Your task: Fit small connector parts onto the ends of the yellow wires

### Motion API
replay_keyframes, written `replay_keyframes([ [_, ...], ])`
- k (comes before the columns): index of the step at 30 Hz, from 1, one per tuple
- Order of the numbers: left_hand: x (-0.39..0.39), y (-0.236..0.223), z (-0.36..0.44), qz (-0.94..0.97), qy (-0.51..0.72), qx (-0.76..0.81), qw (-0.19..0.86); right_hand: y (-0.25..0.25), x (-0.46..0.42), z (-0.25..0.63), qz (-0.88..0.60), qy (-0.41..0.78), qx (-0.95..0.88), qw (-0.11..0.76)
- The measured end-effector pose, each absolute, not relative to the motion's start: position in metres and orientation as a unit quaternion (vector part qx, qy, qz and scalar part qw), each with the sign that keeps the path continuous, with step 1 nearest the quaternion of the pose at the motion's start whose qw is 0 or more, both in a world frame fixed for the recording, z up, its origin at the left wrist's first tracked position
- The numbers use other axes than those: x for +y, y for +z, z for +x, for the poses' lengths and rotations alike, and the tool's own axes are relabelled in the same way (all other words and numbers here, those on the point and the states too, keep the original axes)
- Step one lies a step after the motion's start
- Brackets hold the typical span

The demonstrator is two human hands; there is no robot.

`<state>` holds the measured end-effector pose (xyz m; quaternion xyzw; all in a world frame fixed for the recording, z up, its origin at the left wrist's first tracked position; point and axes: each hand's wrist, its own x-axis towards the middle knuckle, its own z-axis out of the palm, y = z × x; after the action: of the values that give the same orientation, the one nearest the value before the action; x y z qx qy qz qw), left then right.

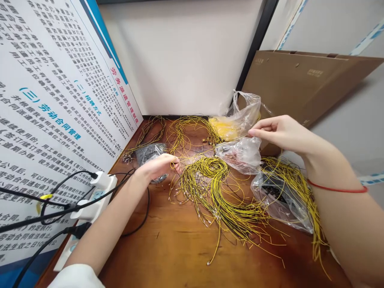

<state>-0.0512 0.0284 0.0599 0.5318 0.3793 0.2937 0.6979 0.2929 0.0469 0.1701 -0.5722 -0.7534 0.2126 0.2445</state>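
Observation:
Between my two hands a thin yellow wire (207, 152) is stretched over the table. My left hand (163, 166) pinches it at the left, with a small loop of yellow wire by the fingertips. At the upper right my right hand (274, 130) is closed in a pinch on the wire's other part. Below them lies a large bundle of yellow and black wires (216, 188), with small pale tips on many ends. A clear plastic bag (240, 156) with reddish contents sits just under my right hand.
More yellow wires (186, 128) lie at the back. A bag of yellow pieces (231, 126), a grey bag (150, 152) and a bag of black parts (282, 196) stand around. White power strips (99, 200) with black cables are at left; a cardboard sheet (300, 84) leans at right.

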Motion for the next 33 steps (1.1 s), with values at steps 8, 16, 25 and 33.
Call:
replay_keyframes([
  [8, 0.031, 0.076, -0.040, 0.620, 0.246, 0.432, 0.607, 0.137, 0.038, 0.242, -0.522, 0.060, -0.840, 0.139],
  [16, 0.029, 0.095, -0.030, 0.712, 0.146, 0.393, 0.563, 0.099, 0.040, 0.165, -0.296, 0.335, -0.877, 0.178],
  [25, 0.034, 0.078, -0.039, 0.541, 0.255, 0.443, 0.668, 0.095, 0.044, 0.174, -0.353, 0.428, -0.817, 0.158],
  [33, 0.040, 0.075, -0.055, 0.179, 0.412, 0.363, 0.816, 0.102, 0.052, 0.205, -0.487, 0.369, -0.733, 0.298],
])
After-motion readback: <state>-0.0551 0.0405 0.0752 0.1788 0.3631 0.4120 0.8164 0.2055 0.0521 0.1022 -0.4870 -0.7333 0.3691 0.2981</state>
